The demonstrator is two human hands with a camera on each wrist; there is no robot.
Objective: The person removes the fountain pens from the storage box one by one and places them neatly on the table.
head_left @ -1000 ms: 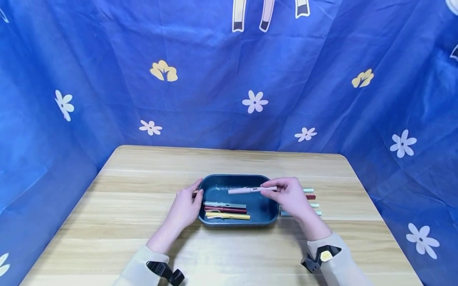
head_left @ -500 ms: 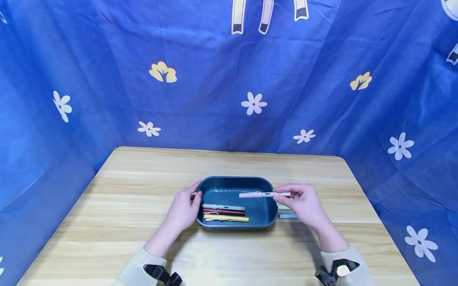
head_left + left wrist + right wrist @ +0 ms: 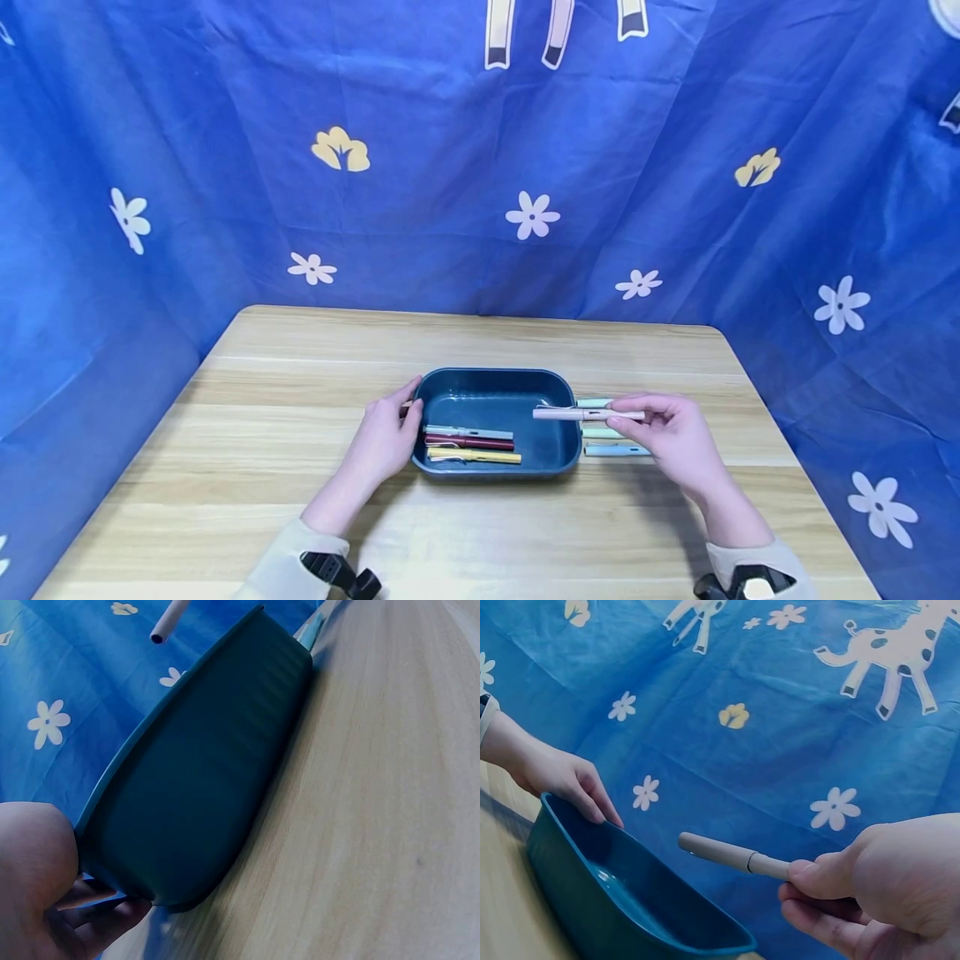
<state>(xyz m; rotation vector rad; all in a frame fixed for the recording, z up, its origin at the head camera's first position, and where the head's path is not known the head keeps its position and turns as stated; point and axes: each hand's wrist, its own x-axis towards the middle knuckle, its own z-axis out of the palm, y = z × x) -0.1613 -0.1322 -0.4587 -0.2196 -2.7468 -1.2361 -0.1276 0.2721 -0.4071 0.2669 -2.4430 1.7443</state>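
Note:
My left hand (image 3: 388,429) grips the left end of a dark teal oblong box (image 3: 495,472); in the left wrist view, its fingertips bend under the box's outer wall (image 3: 187,765). Between thumb and fingers of my right hand (image 3: 675,433) is a pale pink capped pen (image 3: 562,413), pinched at one end and held level above the box's right rim. The pen (image 3: 720,852) points left in the right wrist view. Inside the box lie a grey-blue pen (image 3: 468,432), a dark red pen (image 3: 468,443) and a yellow pen (image 3: 474,456), side by side.
Just right of the box, a light blue pen (image 3: 617,450) and two mint pens, the nearer one (image 3: 600,433) and the farther one (image 3: 592,402), lie on the wooden table (image 3: 525,533). My right hand partly covers that row. A blue patterned curtain (image 3: 450,167) hangs around the table.
My right hand has moved right with the pale pink pen, from over the box's middle to over its right rim. The left hand keeps its grip on the box.

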